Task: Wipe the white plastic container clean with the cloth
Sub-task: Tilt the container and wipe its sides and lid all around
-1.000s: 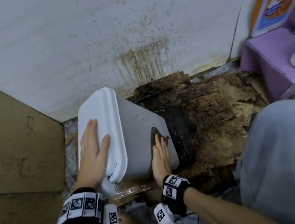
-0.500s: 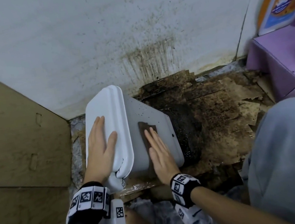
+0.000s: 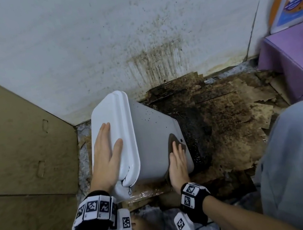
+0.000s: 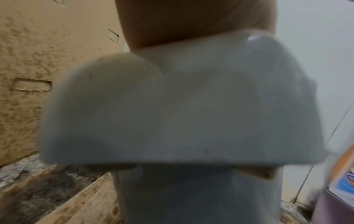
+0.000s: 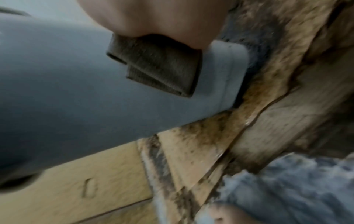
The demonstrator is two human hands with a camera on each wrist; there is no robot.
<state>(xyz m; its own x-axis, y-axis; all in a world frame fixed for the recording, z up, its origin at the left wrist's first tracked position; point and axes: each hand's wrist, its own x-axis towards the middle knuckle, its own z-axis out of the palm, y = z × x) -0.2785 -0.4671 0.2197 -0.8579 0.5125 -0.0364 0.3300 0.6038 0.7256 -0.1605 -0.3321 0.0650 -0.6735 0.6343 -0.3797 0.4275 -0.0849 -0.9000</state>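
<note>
Cardboard (image 3: 231, 123), stained dark, lies beside the container (image 3: 154, 141); flat fingers (image 3: 177, 150) press the cloth (image 3: 174, 140), left hand (image 3: 106, 152) flat.

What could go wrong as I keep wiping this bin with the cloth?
The cloth sits near the bin's low end, beside the black grime on the floor; overshooting could smear that back on. The bin is tipped, steadied only by your flat left hand, so it could slide. Your right hand only presses the cloth, which may slip out.
</note>
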